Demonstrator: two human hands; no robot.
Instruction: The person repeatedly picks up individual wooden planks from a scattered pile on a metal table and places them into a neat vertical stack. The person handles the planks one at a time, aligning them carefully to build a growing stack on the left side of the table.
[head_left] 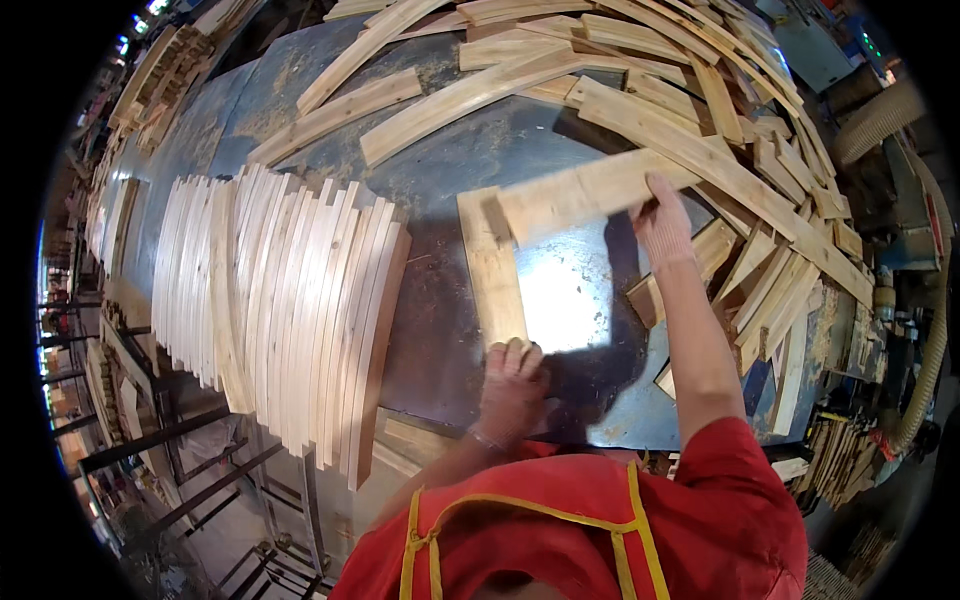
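My left hand (513, 390) is closed over the near end of a short wooden board (494, 280) that lies on the dark metal table. In my right hand (662, 225) is a second wooden board (590, 193), gripped near its right end, thumb on its upper face. That board slants across the table, and its left end overlaps or hangs just above the far end of the first board; I cannot tell whether they touch. To the left of my hands stands a row of pale wooden strips (290, 300), packed side by side, with one board lying across them.
Loose boards lie piled at the right (760, 230) and along the far side, where a long plank (470, 100) sits. Sawdust covers parts of the metal table (430, 215). A metal frame (180, 450) stands at the lower left; a ribbed hose (935, 340) hangs at the right.
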